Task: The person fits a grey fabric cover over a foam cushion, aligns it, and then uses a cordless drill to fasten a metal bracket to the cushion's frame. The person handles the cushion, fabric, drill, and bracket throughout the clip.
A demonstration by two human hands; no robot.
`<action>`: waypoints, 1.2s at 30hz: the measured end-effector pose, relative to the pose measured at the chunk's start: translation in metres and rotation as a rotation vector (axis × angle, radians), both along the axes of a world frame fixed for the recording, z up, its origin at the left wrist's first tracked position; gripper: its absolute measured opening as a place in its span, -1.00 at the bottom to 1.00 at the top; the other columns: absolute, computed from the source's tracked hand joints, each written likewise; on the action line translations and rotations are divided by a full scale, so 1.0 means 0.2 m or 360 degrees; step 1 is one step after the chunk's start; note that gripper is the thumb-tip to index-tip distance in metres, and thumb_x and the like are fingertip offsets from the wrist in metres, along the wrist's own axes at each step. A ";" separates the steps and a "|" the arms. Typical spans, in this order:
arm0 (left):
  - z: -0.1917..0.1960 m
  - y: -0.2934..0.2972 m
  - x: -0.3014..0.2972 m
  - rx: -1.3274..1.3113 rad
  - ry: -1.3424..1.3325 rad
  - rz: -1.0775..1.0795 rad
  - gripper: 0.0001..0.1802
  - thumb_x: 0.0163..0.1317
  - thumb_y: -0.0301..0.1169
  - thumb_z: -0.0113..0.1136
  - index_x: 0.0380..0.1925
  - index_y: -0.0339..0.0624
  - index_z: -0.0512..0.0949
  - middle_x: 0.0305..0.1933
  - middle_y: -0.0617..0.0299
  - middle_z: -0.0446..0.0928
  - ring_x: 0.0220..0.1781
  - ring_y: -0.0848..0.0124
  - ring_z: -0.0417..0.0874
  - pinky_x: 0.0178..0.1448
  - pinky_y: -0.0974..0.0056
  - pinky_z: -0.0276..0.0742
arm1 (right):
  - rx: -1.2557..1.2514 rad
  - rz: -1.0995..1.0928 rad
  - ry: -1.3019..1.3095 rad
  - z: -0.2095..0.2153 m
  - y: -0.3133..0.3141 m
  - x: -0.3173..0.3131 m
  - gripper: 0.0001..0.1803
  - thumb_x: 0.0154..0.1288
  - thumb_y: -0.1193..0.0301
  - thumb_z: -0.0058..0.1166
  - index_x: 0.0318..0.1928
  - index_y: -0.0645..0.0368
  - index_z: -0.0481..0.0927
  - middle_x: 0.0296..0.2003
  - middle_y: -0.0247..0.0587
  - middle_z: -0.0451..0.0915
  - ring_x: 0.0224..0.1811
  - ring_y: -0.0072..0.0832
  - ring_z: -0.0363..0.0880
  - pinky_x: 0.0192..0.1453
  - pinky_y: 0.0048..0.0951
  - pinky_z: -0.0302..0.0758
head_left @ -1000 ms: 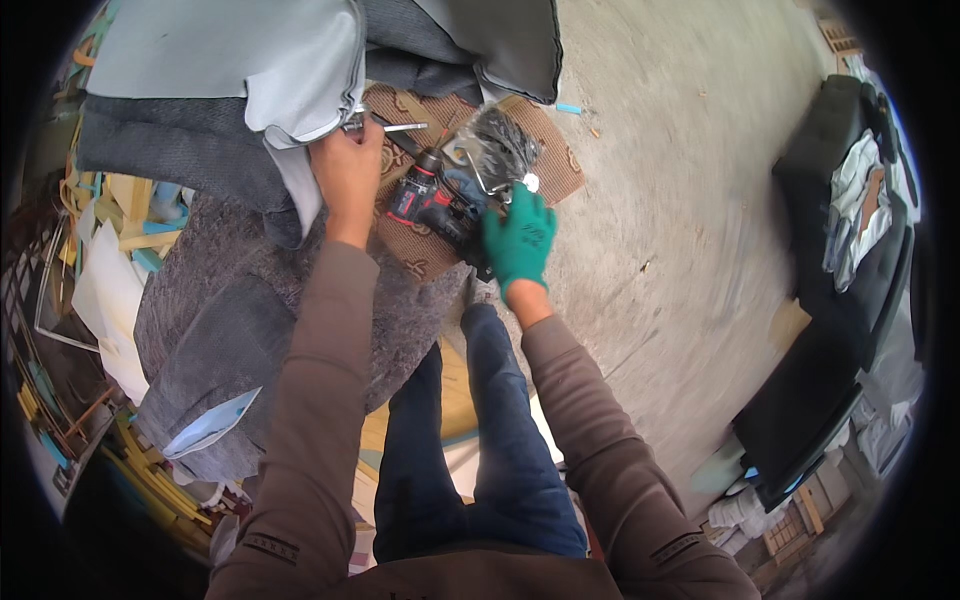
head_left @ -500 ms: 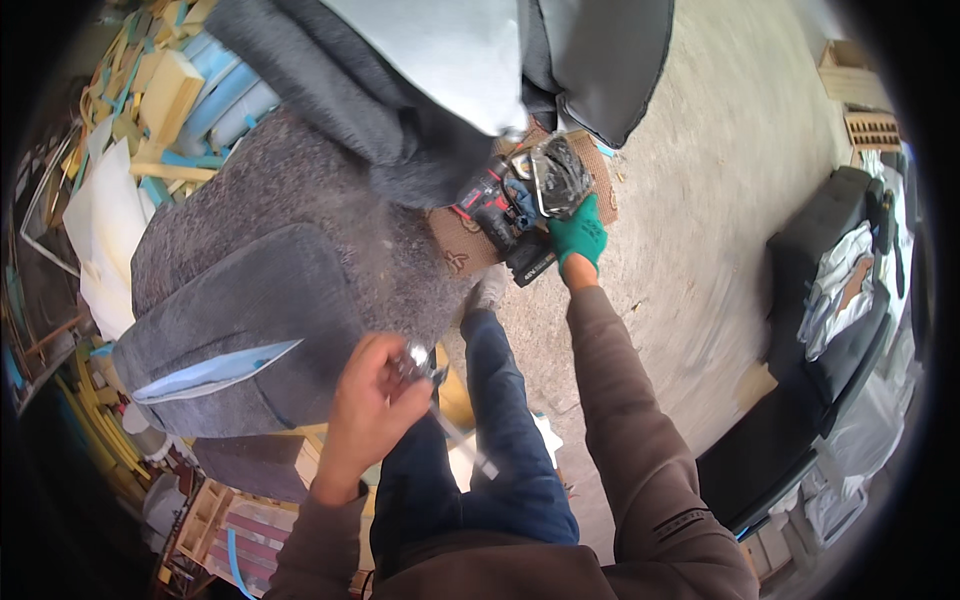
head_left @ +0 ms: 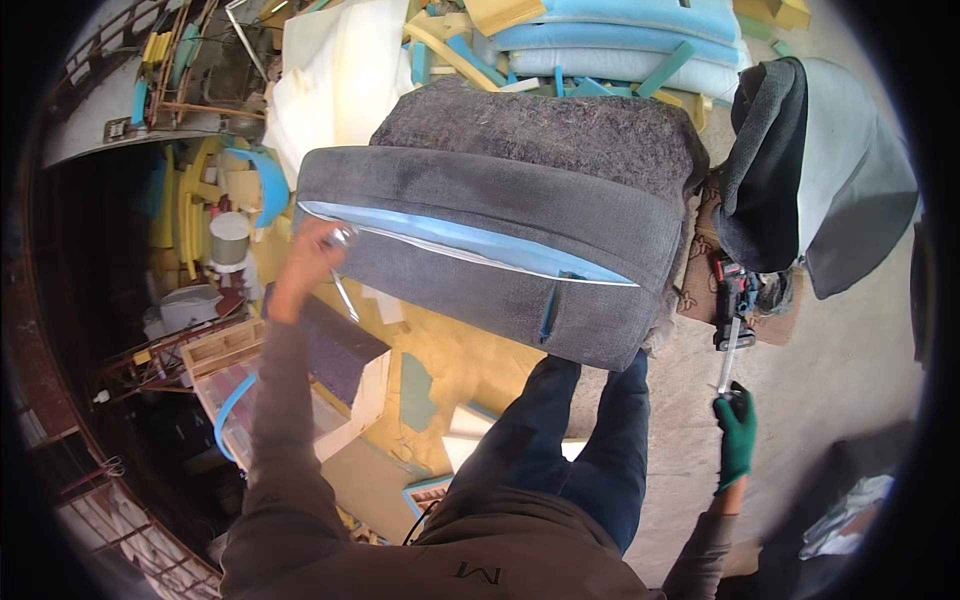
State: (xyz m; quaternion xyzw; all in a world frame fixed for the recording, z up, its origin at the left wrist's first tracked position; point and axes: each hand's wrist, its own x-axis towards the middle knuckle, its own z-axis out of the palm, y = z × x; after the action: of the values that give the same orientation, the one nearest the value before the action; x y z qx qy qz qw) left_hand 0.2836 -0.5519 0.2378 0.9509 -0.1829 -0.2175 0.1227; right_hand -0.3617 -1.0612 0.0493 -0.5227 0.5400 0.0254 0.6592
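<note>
Grey cushion [head_left: 450,190] lies crosswise just in front of the person's legs [head_left: 530,420], its long slit baring a pale blue lining [head_left: 480,238], with a narrow dark strip [head_left: 549,310] hanging below the slit toward its right end. Low to the right, well apart from the other, the gloved right hand [head_left: 737,440] has its green fingers curled around the dark grip of a long pale blade-like tool [head_left: 731,355] that points away from the body. The bare left hand [head_left: 308,265] is closed on a shiny metal tool [head_left: 342,238] with a thin rod slanting down from it, at the cushion's left end; whether it touches the cushion I cannot tell. Below that hand, on the left, stands a wooden box [head_left: 365,395]. Past the blade tip, a red and black drill [head_left: 737,280] rests on a patterned brown mat [head_left: 697,290], a plastic bag [head_left: 775,293] with dark contents just beside it. Behind the cushion spreads a speckled dark blanket [head_left: 540,125]; to its right droop grey fabric pieces [head_left: 835,160]. Farthest off are a white sheet [head_left: 335,75], foam offcuts [head_left: 452,50] and blue rolls [head_left: 620,38].
</note>
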 end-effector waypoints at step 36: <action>-0.31 -1.72 -0.85 -0.0051 -0.0512 -0.0502 -0.87 0.64 -0.45 0.33 0.05 -0.22 0.76 0.01 0.07 0.72 0.12 0.12 0.80 0.18 0.12 0.69 | -0.1391 0.0719 0.1012 -1.28 -0.26 0.67 -0.64 0.50 0.43 0.17 0.25 0.14 0.64 0.13 0.01 0.75 0.27 -0.02 0.74 0.59 0.24 0.41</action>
State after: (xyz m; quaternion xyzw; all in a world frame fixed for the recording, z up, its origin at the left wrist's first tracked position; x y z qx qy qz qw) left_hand 0.1134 -0.8961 0.1765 0.9309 -0.3499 -0.0767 0.0714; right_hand -0.2285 -1.1130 -0.2076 -0.8150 0.5468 0.0959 0.1663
